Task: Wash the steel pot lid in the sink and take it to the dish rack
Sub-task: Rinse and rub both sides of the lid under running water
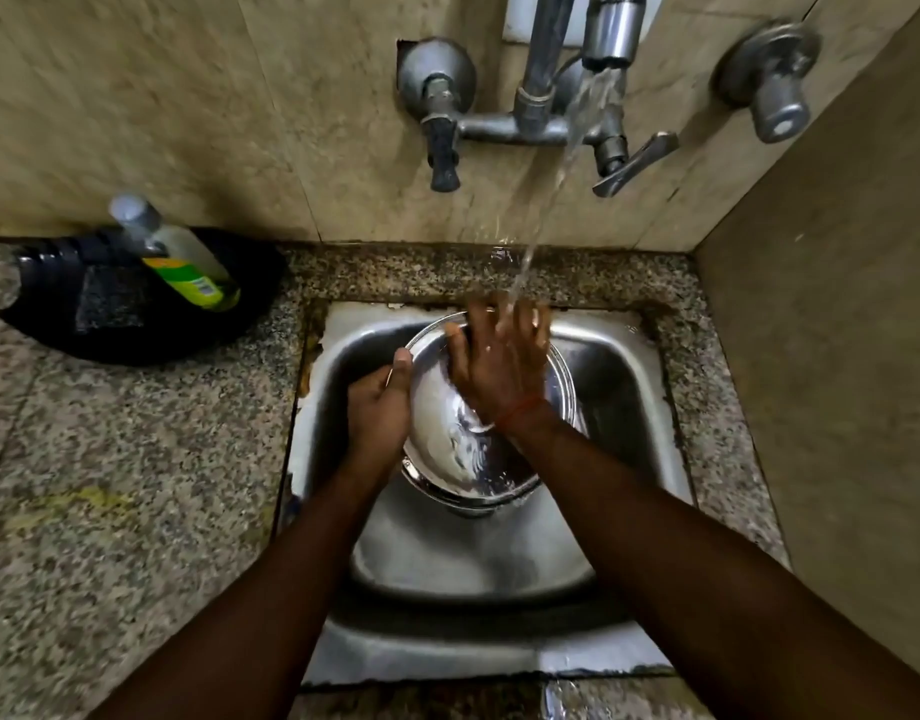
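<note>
Steel pot lid [447, 439] under water [563, 163], frame centre.
Left hand [380, 405] grip clasps its rim; right hand [499, 368] grip released, fingers flat on it.

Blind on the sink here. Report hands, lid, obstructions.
Left hand grips lid rim. Right hand spread on lid under running water. Lid over sink, not yet racked. Nothing in the way.
</note>
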